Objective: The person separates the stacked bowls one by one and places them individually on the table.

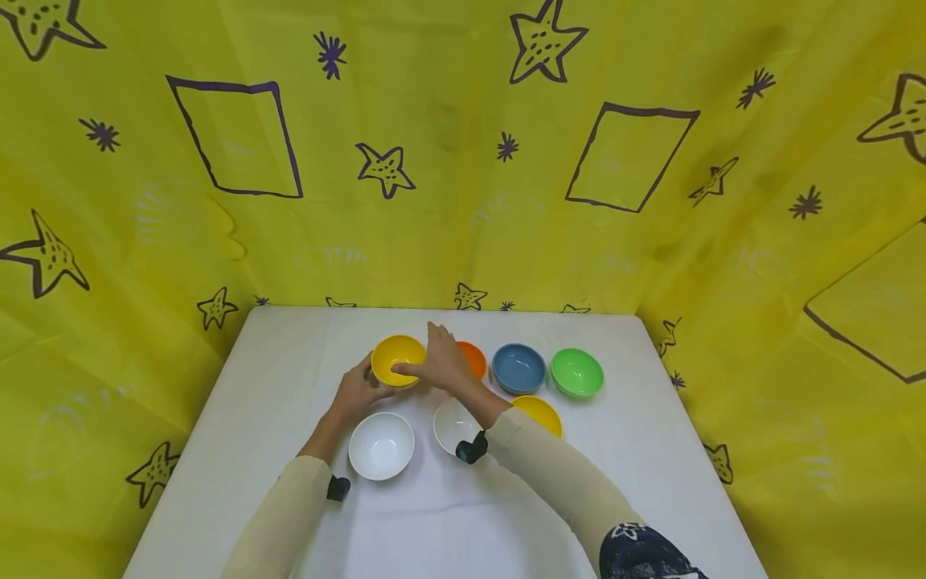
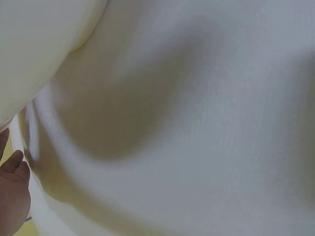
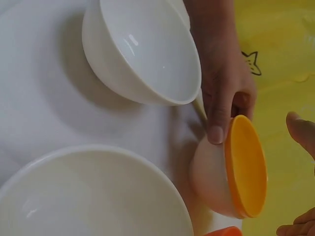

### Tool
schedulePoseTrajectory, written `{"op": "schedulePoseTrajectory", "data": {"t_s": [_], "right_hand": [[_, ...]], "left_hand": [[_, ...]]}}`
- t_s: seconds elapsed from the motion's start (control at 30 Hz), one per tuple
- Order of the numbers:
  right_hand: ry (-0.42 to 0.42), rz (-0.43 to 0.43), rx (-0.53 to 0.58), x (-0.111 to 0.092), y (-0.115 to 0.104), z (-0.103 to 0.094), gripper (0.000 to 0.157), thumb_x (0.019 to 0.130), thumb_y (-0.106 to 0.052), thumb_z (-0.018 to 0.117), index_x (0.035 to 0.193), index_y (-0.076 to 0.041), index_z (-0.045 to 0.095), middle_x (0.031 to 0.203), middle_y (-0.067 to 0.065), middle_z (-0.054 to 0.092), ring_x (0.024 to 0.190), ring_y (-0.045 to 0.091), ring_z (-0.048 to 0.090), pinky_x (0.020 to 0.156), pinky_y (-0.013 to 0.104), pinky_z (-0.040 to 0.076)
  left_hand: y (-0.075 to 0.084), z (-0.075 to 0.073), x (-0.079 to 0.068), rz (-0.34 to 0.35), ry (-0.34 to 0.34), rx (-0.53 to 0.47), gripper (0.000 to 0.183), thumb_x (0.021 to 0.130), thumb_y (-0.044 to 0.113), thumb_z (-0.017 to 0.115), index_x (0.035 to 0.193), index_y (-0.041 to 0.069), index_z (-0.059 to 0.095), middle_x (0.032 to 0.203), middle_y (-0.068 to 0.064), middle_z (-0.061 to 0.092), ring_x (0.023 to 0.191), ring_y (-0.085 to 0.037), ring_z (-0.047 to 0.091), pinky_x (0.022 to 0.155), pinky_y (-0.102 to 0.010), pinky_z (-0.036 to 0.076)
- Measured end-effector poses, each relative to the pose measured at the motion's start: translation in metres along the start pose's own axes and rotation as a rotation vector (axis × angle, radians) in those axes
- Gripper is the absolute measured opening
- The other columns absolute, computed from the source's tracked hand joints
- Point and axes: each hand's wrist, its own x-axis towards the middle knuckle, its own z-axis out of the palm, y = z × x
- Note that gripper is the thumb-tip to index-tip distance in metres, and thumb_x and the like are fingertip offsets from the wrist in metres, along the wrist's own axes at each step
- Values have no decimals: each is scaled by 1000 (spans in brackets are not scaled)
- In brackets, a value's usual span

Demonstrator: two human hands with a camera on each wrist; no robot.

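Observation:
A small bowl, yellow inside and whitish outside (image 3: 211, 177), is tilted at the far left of the bowl group. My left hand (image 1: 356, 392) grips its left side, with the thumb on the outer wall in the right wrist view. My right hand (image 1: 444, 362) is at the bowl's right side, thumb and fingers spread; in the right wrist view its fingers (image 3: 302, 132) stand apart from the bowl. Nearer me are a white bowl (image 1: 381, 446) and a second white bowl (image 1: 448, 420), the latter partly under my right forearm. An orange bowl (image 1: 475, 360) is half hidden behind my right hand.
A blue bowl (image 1: 518, 368) and a green bowl (image 1: 577, 372) stand to the right in the back row. Another yellow bowl (image 1: 541, 412) sits in front of the blue one, partly covered by my sleeve. Yellow patterned cloth (image 1: 448, 241) surrounds the white-covered table (image 1: 651, 466).

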Motion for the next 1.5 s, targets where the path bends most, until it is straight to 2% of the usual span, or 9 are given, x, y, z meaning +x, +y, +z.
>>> {"op": "schedulePoseTrajectory", "data": {"t_s": [0.17, 0.3, 0.6, 0.8, 1.1, 1.33, 1.5], "right_hand": [[-31, -28, -135, 11, -7, 7, 123, 79, -68, 82, 163, 3, 26, 165, 23, 35, 151, 40, 36, 122, 51, 37], [-47, -26, -193, 18, -11, 11, 126, 75, -67, 86, 163, 2, 29, 161, 22, 41, 145, 37, 43, 118, 47, 43], [-118, -1, -247, 16, -15, 28, 113, 71, -47, 97, 158, -1, 39, 152, 16, 51, 142, 33, 46, 113, 46, 49], [-104, 6, -248, 19, -18, 29, 101, 71, -45, 98, 149, -4, 47, 132, 11, 58, 122, 27, 55, 104, 39, 55], [-107, -18, -255, 23, -16, 25, 108, 70, -51, 97, 151, -3, 44, 131, 13, 58, 119, 28, 55, 102, 39, 56], [-98, -37, -262, 24, -16, 23, 104, 71, -51, 96, 149, -4, 46, 127, 10, 58, 115, 25, 56, 100, 37, 57], [-59, -102, -238, 21, -19, 15, 100, 70, -51, 95, 145, -3, 48, 122, 10, 59, 110, 24, 57, 94, 34, 58]], "left_hand": [[0, -1, 1, 4, -6, 19, 94, 88, 29, 86, 162, 1, 36, 161, -24, 42, 150, -47, 36, 123, -62, 28], [1, 0, 1, 9, 3, 18, 94, 89, 31, 85, 162, 2, 35, 161, -25, 42, 150, -47, 35, 123, -63, 27], [-2, 2, -8, -14, -1, -1, 97, 89, 38, 86, 163, 4, 34, 163, -24, 40, 151, -48, 32, 122, -66, 27], [-1, 1, -7, -14, 3, -20, 97, 88, 39, 87, 163, 6, 36, 164, -21, 39, 152, -45, 31, 123, -65, 25], [-4, -1, -1, 12, 12, -12, 96, 88, 37, 87, 163, 5, 36, 163, -23, 39, 152, -46, 32, 124, -63, 24], [-3, 0, 0, 13, 14, -18, 89, 89, 34, 86, 159, 3, 41, 161, -23, 42, 150, -46, 34, 124, -64, 23], [-2, 0, -1, 1, 16, 0, 88, 89, 35, 85, 159, 4, 42, 161, -23, 43, 151, -46, 34, 123, -66, 22]]}}
